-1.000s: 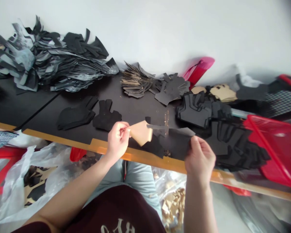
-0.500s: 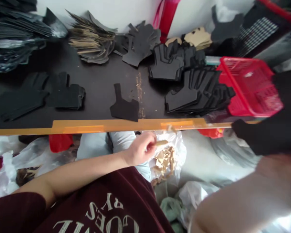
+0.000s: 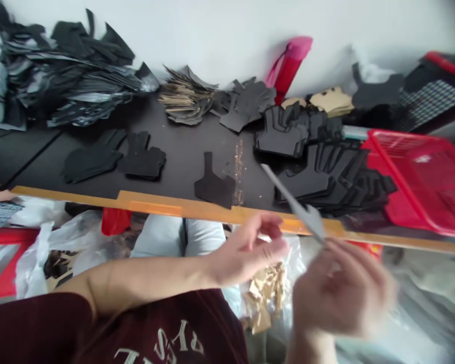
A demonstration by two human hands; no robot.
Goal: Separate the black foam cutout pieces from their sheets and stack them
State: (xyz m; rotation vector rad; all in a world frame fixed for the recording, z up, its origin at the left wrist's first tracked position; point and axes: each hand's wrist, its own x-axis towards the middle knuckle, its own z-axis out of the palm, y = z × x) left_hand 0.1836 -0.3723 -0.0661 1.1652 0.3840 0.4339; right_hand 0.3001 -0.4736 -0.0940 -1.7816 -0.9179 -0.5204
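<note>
At five o'clock in the view, the person's left hand [image 3: 252,250] was half open, a gap between thumb and curled fingers, gripping nothing visible; its forearm came in from eight o'clock. A bag of scraps [image 3: 267,290] lay below it. At four o'clock the right hand [image 3: 345,285], blurred, pinched one end of a thin grey piece [image 3: 299,207]. The piece showed nearly edge-on, pointing from the fingers between ten and eleven o'clock, across the taped table edge [image 3: 151,202]; its height could not be told.

That edge ran from nine o'clock to just past three. Near its middle lay a single black piece [image 3: 214,187], narrow tab towards twelve, lower corner close to the tape. Table top [image 3: 180,169] showed between it and a small stack [image 3: 142,156] past nine, and between it and a fanned stack [image 3: 333,174] at three, which a red basket [image 3: 420,177] bounded farther out. Beyond, a large pile [image 3: 87,81] stood at ten and a tan-edged pile [image 3: 185,98] at eleven, before the white wall [image 3: 212,30].
</note>
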